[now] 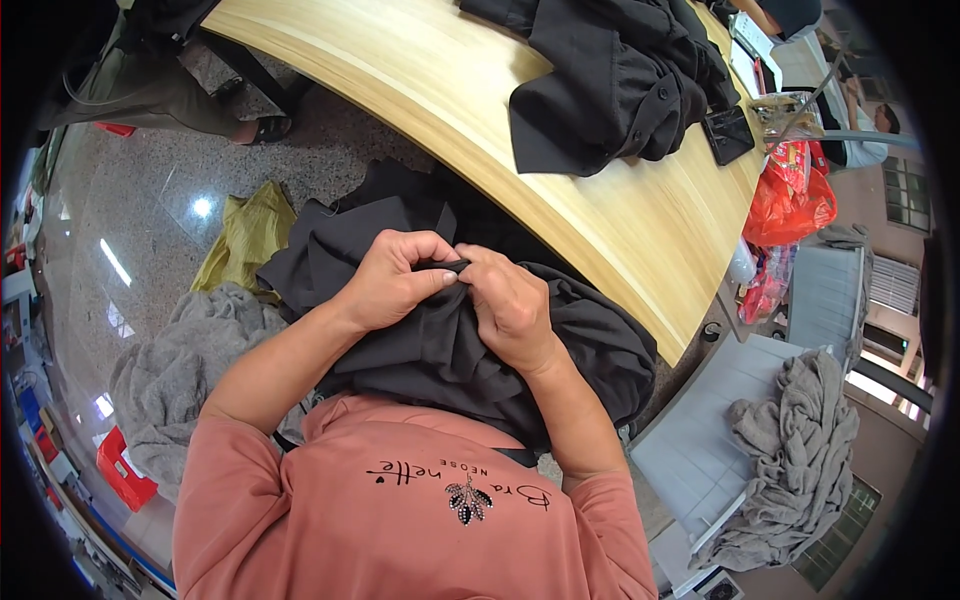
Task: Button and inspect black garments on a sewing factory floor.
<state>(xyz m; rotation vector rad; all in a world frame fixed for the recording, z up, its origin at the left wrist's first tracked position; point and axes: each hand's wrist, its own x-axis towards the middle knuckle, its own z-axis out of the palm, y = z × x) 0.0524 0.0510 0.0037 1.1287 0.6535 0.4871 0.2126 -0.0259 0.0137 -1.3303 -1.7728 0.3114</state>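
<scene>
A dark grey-black garment (400, 345) lies bunched across my lap and hangs over toward the table's near edge. My left hand (392, 280) pinches a fold of it between thumb and forefinger. Right beside it, my right hand (507, 305) grips the same fold, the two sets of fingertips almost touching. What detail of the cloth lies under the fingertips is hidden. On the wooden table (440, 90) ahead of me rests another pile of dark buttoned garments (625, 95).
Grey fluffy cloth (200, 360) is heaped at my left, near a yellow-green cloth (243, 235) and a red plastic piece (125, 470). A phone (728, 135) lies on the table's right end by a red bag (795, 205). More grey cloth (790, 455) sits at right. Other people are nearby.
</scene>
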